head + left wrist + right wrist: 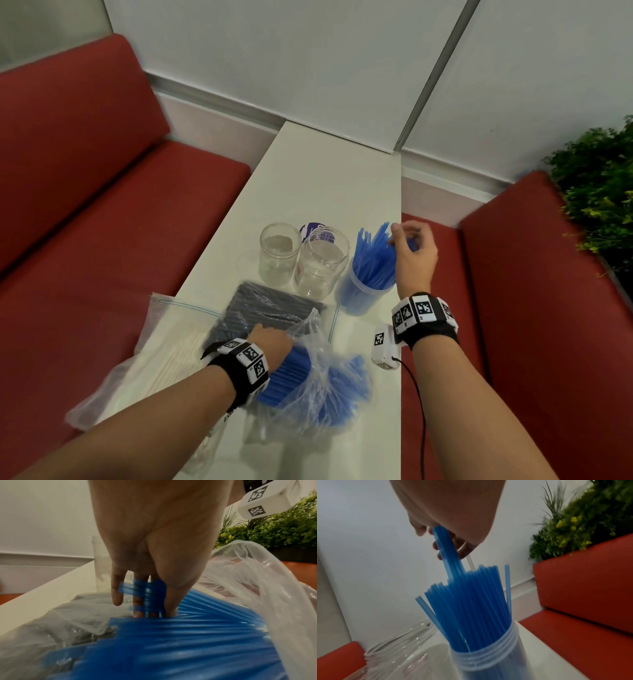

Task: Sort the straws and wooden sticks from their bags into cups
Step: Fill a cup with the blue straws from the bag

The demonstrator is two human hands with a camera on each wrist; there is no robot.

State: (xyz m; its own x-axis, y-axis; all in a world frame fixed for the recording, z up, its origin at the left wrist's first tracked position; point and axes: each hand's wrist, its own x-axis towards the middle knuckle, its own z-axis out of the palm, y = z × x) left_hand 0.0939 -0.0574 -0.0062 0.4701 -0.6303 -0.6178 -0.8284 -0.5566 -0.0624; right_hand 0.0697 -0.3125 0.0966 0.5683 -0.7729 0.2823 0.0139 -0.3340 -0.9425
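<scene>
Progress: I judged the job under way. One cup point(359, 294), right of centre in the head view, stood packed with blue straws point(371, 257); the two clear cups point(279, 253) just left of it looked empty.

Left to do: a loose clear bag point(318, 370) at lower centre held many more blue straws point(188, 635). A bag of dark straws point(270, 308) lay just above it, and a zip bag of pale wooden sticks point(171, 346) at lower left, hanging over the tabletop point(325, 178) edge. Both looked untouched to me.

Right hand: my right hand point(412, 250) was above the filled cup, right of centre. In the right wrist view its fingers point(462, 550) were curled round a small bunch of blue straws point(448, 555) whose lower ends were already in among those in the cup. One pale straw showed beside the bunch; I could not tell whether it was in the grip.

Left hand: my left hand point(270, 342) was reaching into the mouth of the clear bag at lower centre. The left wrist view showed its fingers point(117, 592) pointing down and slightly apart, with a few blue straws lying crosswise between fingers and thumb, pinched, tips against the heap.

Other things: a round purple-and-white lid point(315, 231) lay behind the cups.
</scene>
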